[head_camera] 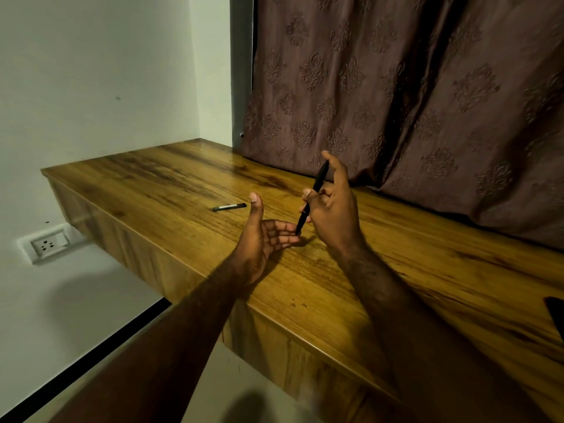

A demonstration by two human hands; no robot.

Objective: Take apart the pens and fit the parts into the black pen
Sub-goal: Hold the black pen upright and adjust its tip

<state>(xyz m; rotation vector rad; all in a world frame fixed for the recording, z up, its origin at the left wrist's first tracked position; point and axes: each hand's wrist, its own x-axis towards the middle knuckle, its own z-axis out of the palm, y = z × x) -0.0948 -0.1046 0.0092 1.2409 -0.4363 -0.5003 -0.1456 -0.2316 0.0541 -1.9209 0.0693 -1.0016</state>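
Left hand (265,236) open, palm up, right hand (331,206) gripping, fingers curled, thumb pinching

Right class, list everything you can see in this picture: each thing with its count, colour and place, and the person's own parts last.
Black pen: one, black, held tilted in the right hand, lower tip at the left fingers.
Second pen: one, dark with a pale band, lying flat on the desk beyond the left hand.
Desk: one, brown wood grain, against the wall and curtain.
Curtain: one, brown, patterned, behind the desk.
Wall socket: one, white, low on the wall at left.
Dark object: one, black, at the right edge, unidentifiable.
Left hand: one, open, palm up.
Right hand: one, gripping the black pen.
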